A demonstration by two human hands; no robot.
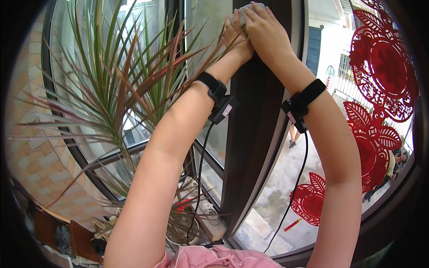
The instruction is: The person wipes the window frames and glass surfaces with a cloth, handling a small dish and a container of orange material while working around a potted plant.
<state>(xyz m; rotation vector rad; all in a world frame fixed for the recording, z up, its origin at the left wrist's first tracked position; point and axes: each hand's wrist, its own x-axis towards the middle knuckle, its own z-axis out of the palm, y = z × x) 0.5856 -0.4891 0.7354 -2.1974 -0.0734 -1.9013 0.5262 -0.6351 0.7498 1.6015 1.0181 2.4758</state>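
Both arms reach up to the top middle of the head view. A light grey cloth (pixel 247 12) is bunched under my fingers against the dark window or door frame (pixel 253 97). My left hand (pixel 238 38) holds the cloth from its left side, partly behind thin plant leaves. My right hand (pixel 266 31) lies over the cloth's right side, its fingers bent across it. The hands touch or nearly touch each other. Each wrist wears a black strap with a small black device and a cable.
A potted spiky-leaved plant (pixel 117 134) stands left, its leaves reaching my left arm. Red paper-cut decorations (pixel 385 67) hang at the glass on the right. Shoes (pixel 208 210) rest on a ledge below, beside the plant's pot (pixel 182 238). People are partly visible outside.
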